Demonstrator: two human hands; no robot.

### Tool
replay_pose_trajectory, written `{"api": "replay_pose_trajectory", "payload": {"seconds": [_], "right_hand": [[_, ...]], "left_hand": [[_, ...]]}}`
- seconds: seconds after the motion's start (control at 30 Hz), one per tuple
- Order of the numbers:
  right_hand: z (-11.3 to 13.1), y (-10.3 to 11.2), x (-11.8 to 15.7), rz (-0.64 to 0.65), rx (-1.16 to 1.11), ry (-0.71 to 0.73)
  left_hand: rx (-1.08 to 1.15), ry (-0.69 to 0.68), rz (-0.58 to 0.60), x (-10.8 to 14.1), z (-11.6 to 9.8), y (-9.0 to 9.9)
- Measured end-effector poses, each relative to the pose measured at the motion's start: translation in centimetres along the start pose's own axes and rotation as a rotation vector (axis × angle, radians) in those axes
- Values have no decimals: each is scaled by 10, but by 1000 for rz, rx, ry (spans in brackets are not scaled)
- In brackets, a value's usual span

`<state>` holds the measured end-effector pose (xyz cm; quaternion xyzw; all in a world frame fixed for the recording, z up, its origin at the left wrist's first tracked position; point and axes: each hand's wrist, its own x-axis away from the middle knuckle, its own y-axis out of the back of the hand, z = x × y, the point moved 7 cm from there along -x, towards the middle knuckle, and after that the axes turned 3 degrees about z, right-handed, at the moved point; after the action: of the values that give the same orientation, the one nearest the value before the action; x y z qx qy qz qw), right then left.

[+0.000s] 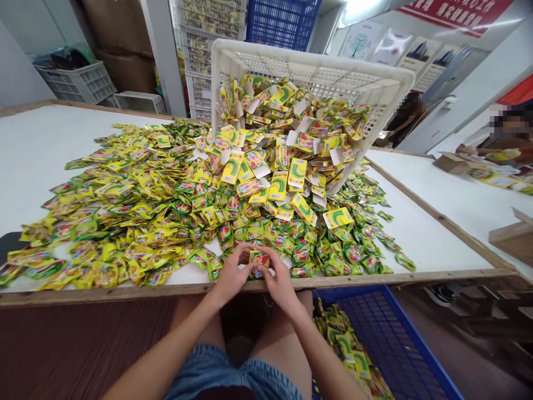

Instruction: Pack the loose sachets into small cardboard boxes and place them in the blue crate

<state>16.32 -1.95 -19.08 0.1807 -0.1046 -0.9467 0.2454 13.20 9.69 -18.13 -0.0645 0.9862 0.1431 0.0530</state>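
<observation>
Between my two hands, at the table's front edge, is a small yellow and red printed box [260,258]. My left hand [235,270] grips its left side, with the thumb at the lower front. On the other side my right hand [276,272] has its fingers and thumb closed on the same box. Just beyond lie green candy packets [275,236]. Yellow packets [145,244] are heaped to the left. Loose yellow boxes [278,186], several with white flaps standing out, spill from a tipped white plastic crate [312,58] onto the packets.
A wooden strip [125,294] edges the white table [416,233]. Below right, a blue crate [400,333] holds yellow boxes. Stacked crates [208,55] stand behind. At right, another person [510,133] sits by a second table with cardboard boxes [514,239].
</observation>
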Motion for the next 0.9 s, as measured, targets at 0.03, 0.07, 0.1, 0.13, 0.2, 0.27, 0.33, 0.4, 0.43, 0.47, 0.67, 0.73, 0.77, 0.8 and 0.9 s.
{"api": "replay_pose_trajectory", "payload": {"seconds": [0.03,0.07,0.1,0.13,0.2,0.27,0.33,0.4,0.43,0.47,0.67,0.73,0.77,0.8,0.9], "right_hand": [[3,-2,1,-25,5,4],[7,-4,2,-50,12,12],[12,-5,2,-78,20,23],[19,-3,2,-105,31,36],[31,9,7,-156,68,57],[34,38,19,-184,144,35],[19,79,42,-170,274,-77],[-11,121,70,-75,500,-287],[-27,147,85,-104,645,-418],[-40,169,97,-122,766,-518],[-50,205,43,-305,931,-253],[-51,206,3,-387,961,-215],[-52,207,-16,-423,977,-217],[-54,208,-31,-451,991,-227],[-59,214,-59,-483,1007,-248]], "left_hand": [[14,-8,-13,1,-1,0],[25,-20,-33,2,-3,1],[34,-37,-57,3,-5,3],[42,-52,-72,5,-8,5],[70,-75,-65,8,-13,7],[85,-77,-45,9,-16,8],[77,-61,-43,9,-17,10],[46,-38,-43,7,-15,9],[23,-30,-36,7,-14,8],[-7,-26,-21,6,-13,5],[-260,-101,61,9,-13,-7],[-321,-123,56,10,-15,-7],[-345,-130,56,11,-16,-7],[-365,-136,60,11,-17,-7],[-407,-155,78,13,-20,-9]]}}
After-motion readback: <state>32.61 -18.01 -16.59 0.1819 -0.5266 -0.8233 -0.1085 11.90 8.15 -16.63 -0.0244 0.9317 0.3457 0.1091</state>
